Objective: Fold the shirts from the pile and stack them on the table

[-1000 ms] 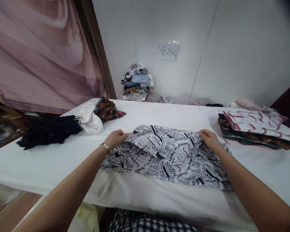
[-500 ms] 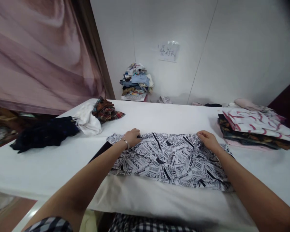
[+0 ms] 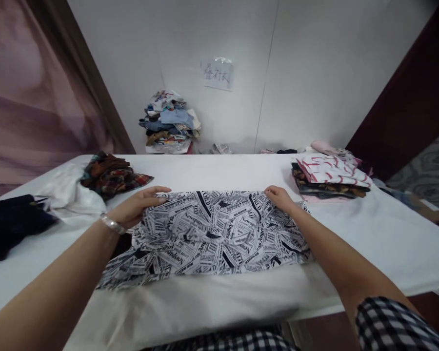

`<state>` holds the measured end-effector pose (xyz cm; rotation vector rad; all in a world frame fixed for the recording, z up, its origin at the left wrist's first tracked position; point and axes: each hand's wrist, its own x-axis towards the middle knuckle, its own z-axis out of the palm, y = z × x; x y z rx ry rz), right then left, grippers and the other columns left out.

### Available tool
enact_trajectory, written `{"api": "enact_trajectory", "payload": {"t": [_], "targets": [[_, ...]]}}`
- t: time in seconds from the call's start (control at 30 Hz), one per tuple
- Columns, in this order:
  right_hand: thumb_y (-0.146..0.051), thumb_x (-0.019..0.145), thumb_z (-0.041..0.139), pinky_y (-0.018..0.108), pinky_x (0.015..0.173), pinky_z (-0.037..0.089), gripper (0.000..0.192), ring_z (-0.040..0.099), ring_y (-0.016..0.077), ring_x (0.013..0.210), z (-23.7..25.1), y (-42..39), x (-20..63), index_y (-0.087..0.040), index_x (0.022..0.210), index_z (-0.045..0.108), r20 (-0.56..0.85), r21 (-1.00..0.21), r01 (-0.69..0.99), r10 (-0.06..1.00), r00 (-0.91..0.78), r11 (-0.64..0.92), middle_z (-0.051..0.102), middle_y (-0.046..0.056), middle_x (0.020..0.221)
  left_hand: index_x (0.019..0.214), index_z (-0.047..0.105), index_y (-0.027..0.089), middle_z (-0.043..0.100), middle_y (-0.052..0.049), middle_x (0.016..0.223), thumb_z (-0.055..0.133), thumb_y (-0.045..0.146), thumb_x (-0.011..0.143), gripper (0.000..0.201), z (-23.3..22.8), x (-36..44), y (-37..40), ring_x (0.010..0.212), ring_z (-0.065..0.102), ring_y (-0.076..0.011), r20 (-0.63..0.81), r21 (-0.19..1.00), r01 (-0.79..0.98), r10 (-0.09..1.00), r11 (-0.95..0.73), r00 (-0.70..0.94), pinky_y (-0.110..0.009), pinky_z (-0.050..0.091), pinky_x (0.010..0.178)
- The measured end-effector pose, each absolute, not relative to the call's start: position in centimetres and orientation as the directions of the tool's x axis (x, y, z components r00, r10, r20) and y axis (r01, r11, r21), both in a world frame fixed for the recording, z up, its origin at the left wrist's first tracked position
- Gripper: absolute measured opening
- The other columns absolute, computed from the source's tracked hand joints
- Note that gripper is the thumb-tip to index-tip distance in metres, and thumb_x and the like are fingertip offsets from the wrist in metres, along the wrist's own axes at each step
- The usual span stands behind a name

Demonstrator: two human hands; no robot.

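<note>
A white shirt with black newspaper print (image 3: 219, 234) lies folded into a wide band along the front of the table. My left hand (image 3: 141, 204), with a silvery bracelet at the wrist, pinches its far edge near the left corner. At the right part of that same far edge, my right hand (image 3: 280, 199) grips the cloth between thumb and fingers. Left of the band, a looser printed part spreads out below my left wrist. The fingertips of both hands are partly hidden by the fabric.
On the white table (image 3: 227, 170), a plaid garment (image 3: 113, 178), a white garment (image 3: 71, 195) and a dark navy one (image 3: 16, 224) lie at left. Folded clothes (image 3: 332, 175) are stacked at right. A tall clothes pile (image 3: 171, 122) stands by the wall, below a paper sign (image 3: 218, 74).
The view has swung to the right. My left hand has shifted outward to the shirt's left corner, and a loose printed part now shows at left. My right hand keeps its hold on the far edge.
</note>
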<state>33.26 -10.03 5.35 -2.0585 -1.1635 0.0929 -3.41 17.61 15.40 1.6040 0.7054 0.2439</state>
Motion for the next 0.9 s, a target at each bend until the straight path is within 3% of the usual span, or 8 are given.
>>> {"api": "enact_trajectory", "payload": {"t": [0.1, 0.23, 0.37, 0.5, 0.63, 0.7, 0.8, 0.9], "targets": [[-0.038, 0.075, 0.045, 0.027, 0.062, 0.039, 0.026, 0.053, 0.0161, 0.062, 5.3, -9.7, 33.0, -0.019, 0.073, 0.063, 0.269, -0.631, 0.715, 0.779, 0.566, -0.301, 0.061, 0.000, 0.063, 0.096, 0.066, 0.023, 0.071, -0.004, 0.090, 0.074, 0.048, 0.054, 0.049, 14.2, -3.4, 17.9, 0.079, 0.065, -0.0203, -0.316, 0.913, 0.405, 0.564, -0.037, 0.763, -0.032, 0.053, 0.069], [-0.039, 0.075, 0.045, 0.028, 0.063, 0.039, 0.027, 0.054, 0.0175, 0.064, 4.8, -9.8, 33.4, -0.019, 0.075, 0.064, 0.265, -0.597, 0.727, 0.772, 0.578, -0.339, 0.063, 0.002, 0.064, 0.073, 0.068, 0.021, 0.059, 0.001, 0.055, 0.070, 0.058, 0.053, 0.042, 12.6, -3.7, 16.9, 0.050, 0.052, -0.0142, -0.463, 0.768, 0.602, 0.459, -0.218, 0.758, -0.029, 0.044, 0.051], [-0.042, 0.075, 0.045, 0.028, 0.062, 0.040, 0.029, 0.055, 0.0181, 0.063, 3.9, -10.2, 34.0, -0.020, 0.074, 0.064, 0.248, -0.591, 0.727, 0.778, 0.577, -0.350, 0.064, 0.002, 0.064, 0.061, 0.064, 0.020, 0.051, 0.003, 0.047, 0.069, 0.057, 0.055, 0.037, 12.4, -4.0, 15.7, 0.047, 0.047, -0.0126, -0.462, 0.741, 0.564, 0.332, -0.366, 0.822, -0.028, 0.041, 0.052], [-0.043, 0.075, 0.046, 0.029, 0.063, 0.042, 0.029, 0.057, 0.0193, 0.065, 3.2, -10.4, 34.3, -0.020, 0.074, 0.063, 0.223, -0.605, 0.709, 0.778, 0.587, -0.362, 0.065, 0.002, 0.066, 0.086, 0.069, 0.021, 0.069, -0.003, 0.084, 0.062, 0.049, 0.067, 0.034, 11.6, -4.3, 15.1, 0.077, 0.061, -0.0185, -0.225, 0.657, 0.511, 0.502, -0.555, 0.835, -0.031, 0.048, 0.072], [-0.044, 0.075, 0.045, 0.030, 0.064, 0.043, 0.030, 0.058, 0.0202, 0.067, 3.0, -10.5, 34.2, -0.020, 0.073, 0.063, 0.210, -0.606, 0.705, 0.781, 0.588, -0.368, 0.065, 0.002, 0.066, 0.114, 0.063, 0.026, 0.060, -0.005, 0.126, 0.064, 0.027, 0.065, 0.049, 9.6, -5.0, 13.7, 0.113, 0.054, -0.0216, -0.176, 0.489, 0.372, 0.328, -0.789, 0.928, -0.034, 0.040, 0.096], [-0.044, 0.073, 0.045, 0.031, 0.065, 0.043, 0.030, 0.059, 0.0206, 0.067, 3.0, -10.6, 34.2, -0.020, 0.072, 0.063, 0.213, -0.604, 0.708, 0.781, 0.587, -0.367, 0.066, 0.003, 0.066, 0.111, 0.064, 0.025, 0.065, -0.006, 0.116, 0.064, 0.019, 0.064, 0.047, 8.9, -5.3, 12.7, 0.110, 0.056, -0.0230, -0.182, 0.387, 0.311, 0.259, -0.868, 0.949, -0.036, 0.040, 0.096], [-0.045, 0.071, 0.046, 0.031, 0.064, 0.043, 0.030, 0.058, 0.0207, 0.066, 3.0, -10.9, 34.2, -0.021, 0.072, 0.064, 0.217, -0.604, 0.706, 0.775, 0.593, -0.370, 0.066, 0.003, 0.065, 0.083, 0.069, 0.021, 0.068, -0.006, 0.087, 0.063, 0.023, 0.070, 0.015, 9.2, -5.8, 11.6, 0.091, 0.060, -0.0230, -0.111, 0.298, 0.309, 0.289, -0.903, 0.951, -0.037, 0.043, 0.087], [-0.047, 0.071, 0.046, 0.031, 0.062, 0.043, 0.032, 0.058, 0.0209, 0.064, 2.9, -11.2, 34.3, -0.021, 0.072, 0.064, 0.214, -0.604, 0.701, 0.770, 0.601, -0.379, 0.066, 0.003, 0.064, 0.073, 0.066, 0.021, 0.065, -0.003, 0.073, 0.060, 0.038, 0.076, 0.018, 10.8, -6.5, 12.2, 0.074, 0.059, -0.0185, -0.029, 0.453, 0.409, 0.445, -0.792, 0.895, -0.032, 0.045, 0.074]]}}
